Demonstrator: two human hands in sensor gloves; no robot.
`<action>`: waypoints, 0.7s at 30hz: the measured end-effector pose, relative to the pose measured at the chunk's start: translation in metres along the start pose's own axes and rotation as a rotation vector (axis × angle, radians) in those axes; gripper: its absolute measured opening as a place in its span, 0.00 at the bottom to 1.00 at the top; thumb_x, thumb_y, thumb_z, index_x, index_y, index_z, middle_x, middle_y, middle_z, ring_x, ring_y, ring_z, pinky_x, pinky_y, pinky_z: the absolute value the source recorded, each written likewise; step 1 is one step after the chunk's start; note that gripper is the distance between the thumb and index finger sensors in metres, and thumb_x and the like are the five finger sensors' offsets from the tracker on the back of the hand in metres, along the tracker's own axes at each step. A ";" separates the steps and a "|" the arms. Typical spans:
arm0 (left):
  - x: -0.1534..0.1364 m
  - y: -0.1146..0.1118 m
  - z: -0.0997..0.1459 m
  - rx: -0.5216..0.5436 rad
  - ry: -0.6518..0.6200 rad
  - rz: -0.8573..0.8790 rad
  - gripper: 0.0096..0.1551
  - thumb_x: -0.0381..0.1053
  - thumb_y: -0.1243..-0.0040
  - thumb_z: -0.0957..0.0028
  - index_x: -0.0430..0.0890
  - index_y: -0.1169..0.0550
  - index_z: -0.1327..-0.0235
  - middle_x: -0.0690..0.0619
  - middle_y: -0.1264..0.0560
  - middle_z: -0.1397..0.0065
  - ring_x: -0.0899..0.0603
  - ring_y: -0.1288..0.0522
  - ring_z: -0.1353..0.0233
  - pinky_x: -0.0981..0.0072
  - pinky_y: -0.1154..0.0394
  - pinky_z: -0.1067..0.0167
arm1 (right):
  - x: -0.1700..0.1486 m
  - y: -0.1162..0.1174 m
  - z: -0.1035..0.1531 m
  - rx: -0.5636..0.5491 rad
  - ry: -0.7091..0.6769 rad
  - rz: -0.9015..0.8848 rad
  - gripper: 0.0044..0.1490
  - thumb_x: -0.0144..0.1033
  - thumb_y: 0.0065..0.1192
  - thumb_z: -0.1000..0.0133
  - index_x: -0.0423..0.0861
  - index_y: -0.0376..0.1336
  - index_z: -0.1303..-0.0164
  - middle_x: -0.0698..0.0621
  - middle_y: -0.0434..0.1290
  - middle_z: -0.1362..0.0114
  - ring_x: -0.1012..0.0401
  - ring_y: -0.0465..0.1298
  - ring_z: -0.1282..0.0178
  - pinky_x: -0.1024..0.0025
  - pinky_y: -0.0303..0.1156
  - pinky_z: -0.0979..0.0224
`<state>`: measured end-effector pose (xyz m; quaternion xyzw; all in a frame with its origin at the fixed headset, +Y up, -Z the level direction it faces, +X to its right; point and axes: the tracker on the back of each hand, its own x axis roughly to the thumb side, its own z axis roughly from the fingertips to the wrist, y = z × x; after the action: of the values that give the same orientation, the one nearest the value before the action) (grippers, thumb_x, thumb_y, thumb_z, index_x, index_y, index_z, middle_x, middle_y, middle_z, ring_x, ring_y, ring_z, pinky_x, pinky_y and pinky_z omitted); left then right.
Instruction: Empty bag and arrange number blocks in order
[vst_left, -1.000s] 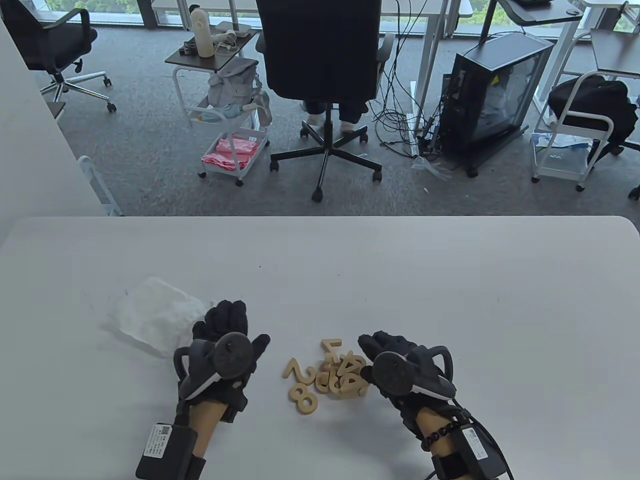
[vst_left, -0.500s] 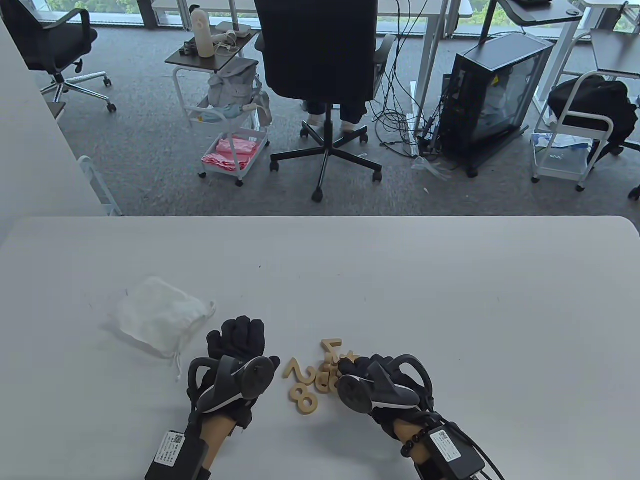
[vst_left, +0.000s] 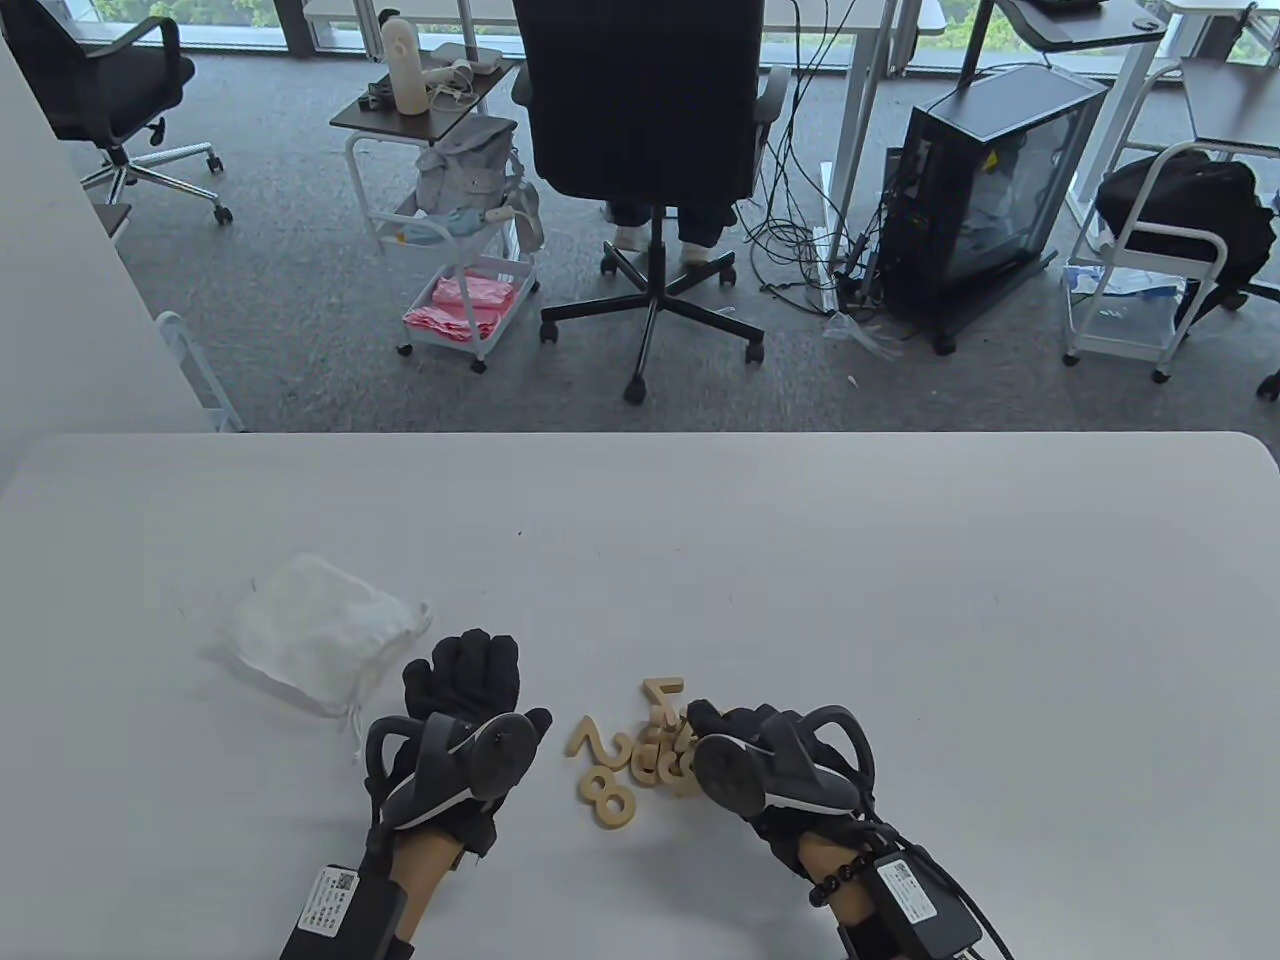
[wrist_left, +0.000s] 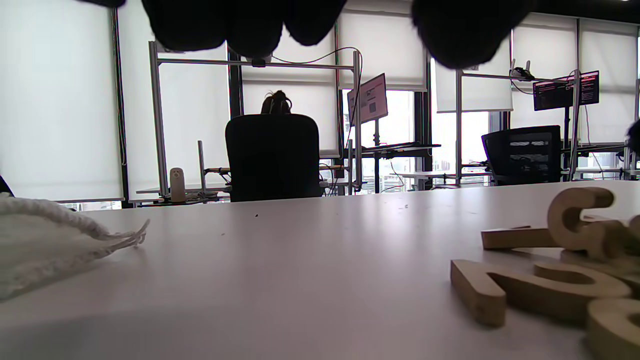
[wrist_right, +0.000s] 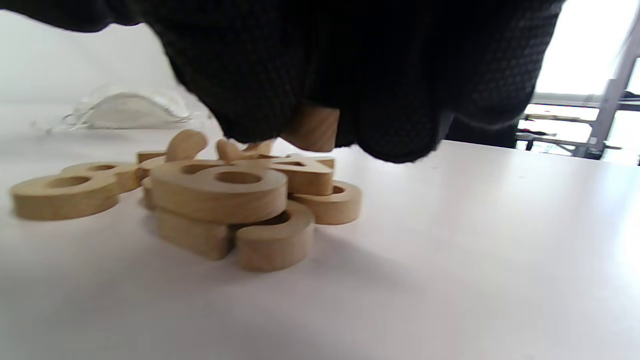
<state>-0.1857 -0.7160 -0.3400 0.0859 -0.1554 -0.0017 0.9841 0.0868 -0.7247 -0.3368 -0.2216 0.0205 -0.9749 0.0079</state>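
A heap of wooden number blocks (vst_left: 655, 765) lies near the table's front edge, with a 7 (vst_left: 662, 693), a 2 (vst_left: 600, 745) and an 8 (vst_left: 606, 797) lying apart at its rim. My right hand (vst_left: 712, 725) is down on the heap's right side. In the right wrist view its fingertips (wrist_right: 250, 100) pinch a block (wrist_right: 312, 129) above the stacked pieces (wrist_right: 220, 187). Just left of the blocks my left hand (vst_left: 465, 665) hovers low and holds nothing; its fingers (wrist_left: 220, 25) hang free. The white mesh bag (vst_left: 312, 630) lies flat and limp to the left.
The bag's drawstring (vst_left: 352, 730) trails toward my left wrist. The white table (vst_left: 800, 560) stretches far and right of the blocks. Beyond its far edge are an office chair (vst_left: 645, 110) with a seated person, a cart (vst_left: 455, 250) and a computer case (vst_left: 985, 190).
My left hand has left the bag and drawn back toward the blocks. My right hand has swung left onto the heap and closed its fingers on a block.
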 end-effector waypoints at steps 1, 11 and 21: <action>0.000 0.000 0.000 0.001 0.001 0.000 0.49 0.62 0.46 0.42 0.30 0.42 0.21 0.24 0.44 0.21 0.17 0.39 0.24 0.16 0.44 0.35 | -0.007 0.000 0.001 0.006 0.057 -0.006 0.39 0.35 0.76 0.49 0.41 0.65 0.27 0.44 0.80 0.41 0.50 0.84 0.48 0.51 0.82 0.42; -0.001 0.001 0.000 -0.003 0.009 0.002 0.49 0.61 0.46 0.42 0.30 0.41 0.21 0.24 0.44 0.21 0.17 0.39 0.24 0.16 0.44 0.35 | -0.015 0.025 -0.010 0.222 0.236 0.035 0.43 0.36 0.78 0.50 0.35 0.63 0.26 0.43 0.83 0.46 0.52 0.87 0.54 0.55 0.85 0.49; -0.005 0.002 0.000 0.000 0.015 0.013 0.48 0.61 0.46 0.42 0.30 0.41 0.21 0.24 0.43 0.21 0.17 0.39 0.24 0.16 0.44 0.35 | -0.011 0.032 -0.014 0.282 0.227 0.056 0.44 0.40 0.75 0.49 0.34 0.62 0.26 0.45 0.83 0.46 0.53 0.88 0.56 0.58 0.86 0.52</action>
<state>-0.1902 -0.7137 -0.3409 0.0851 -0.1486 0.0053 0.9852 0.0904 -0.7561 -0.3554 -0.1063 -0.1094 -0.9862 0.0638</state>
